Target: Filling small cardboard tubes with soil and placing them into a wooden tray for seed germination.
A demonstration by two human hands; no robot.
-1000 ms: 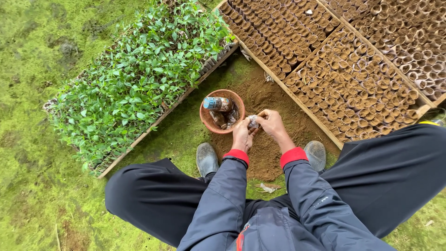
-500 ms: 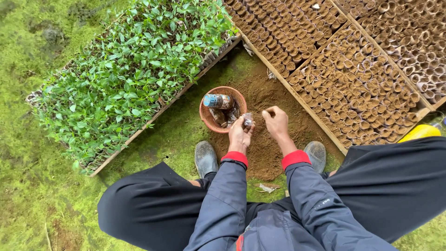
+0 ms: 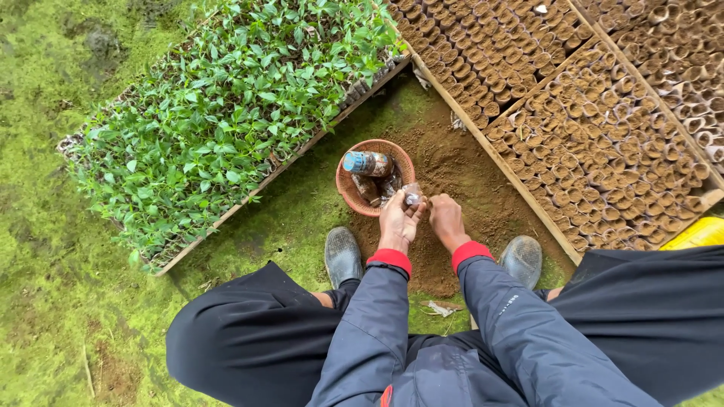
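My left hand [image 3: 397,221] grips a small clear plastic bag [image 3: 411,197] just over the near rim of a round orange-brown basket [image 3: 345,185]. My right hand [image 3: 447,220] is beside it, fingers curled down over the pile of brown soil [image 3: 467,173], touching the left hand's fingertips; whether it pinches anything I cannot tell. A plastic bottle with a blue cap [image 3: 366,163] lies in the basket with more clear bags. Dark blue sleeves with red cuffs cover both my arms.
A wooden-edged bed of green seedlings [image 3: 219,120] lies at the left. Beds of soil-filled brown tubes [image 3: 603,143] fill the upper right. My grey boots [image 3: 343,256] [image 3: 523,261] stand on mossy ground [image 3: 53,286]. A yellow object [image 3: 697,235] shows at the right edge.
Both hands have come down and closer together over the soil beside the basket. The view has shifted slightly, with the seedling bed now nearer the left edge.
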